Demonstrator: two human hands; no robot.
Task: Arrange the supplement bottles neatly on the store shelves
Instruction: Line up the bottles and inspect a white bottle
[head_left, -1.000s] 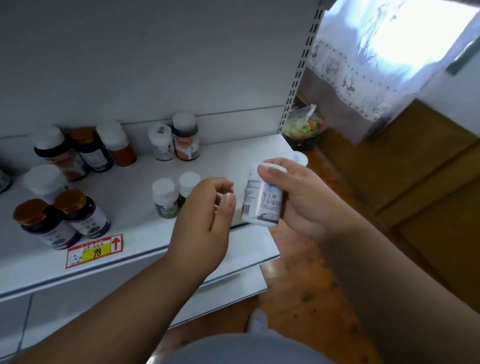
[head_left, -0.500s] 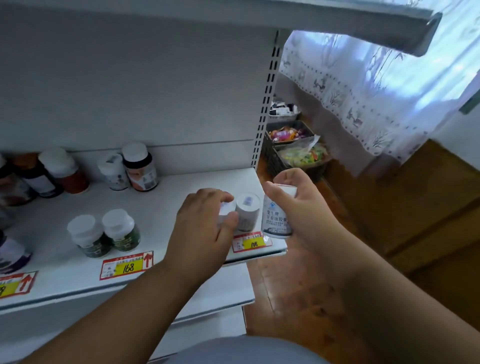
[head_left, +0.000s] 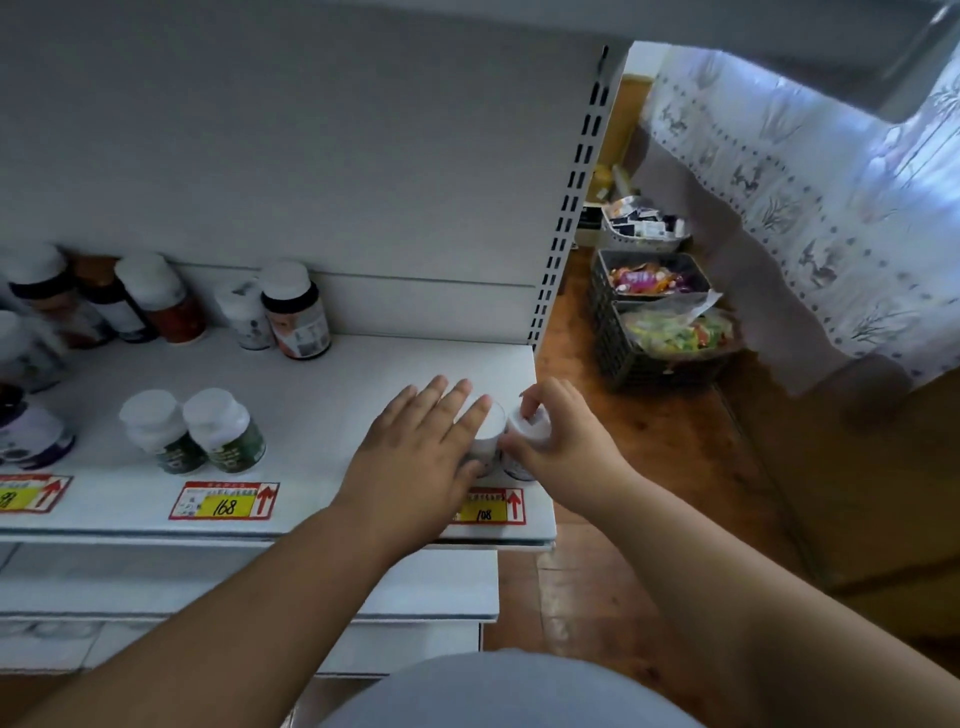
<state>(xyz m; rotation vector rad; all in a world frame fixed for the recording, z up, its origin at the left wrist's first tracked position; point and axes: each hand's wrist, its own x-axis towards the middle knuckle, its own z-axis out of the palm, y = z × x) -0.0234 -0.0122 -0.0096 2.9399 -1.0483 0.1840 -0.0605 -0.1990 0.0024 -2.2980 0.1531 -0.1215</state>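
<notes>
Both hands meet at the shelf's (head_left: 363, 358) right front corner, left hand (head_left: 415, 457) with straight fingers steadying one white bottle (head_left: 488, 423), right hand (head_left: 558, 441) curled round its twin (head_left: 530, 423) beside it, so this pair looks nearly placed, while the green-labelled pair (head_left: 195, 431) already stands tidy and the back bottles (head_left: 171, 306) seem still unsorted

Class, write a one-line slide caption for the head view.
Left hand rests on one white-capped bottle while right hand grips its neighbour at the shelf edge.
</notes>
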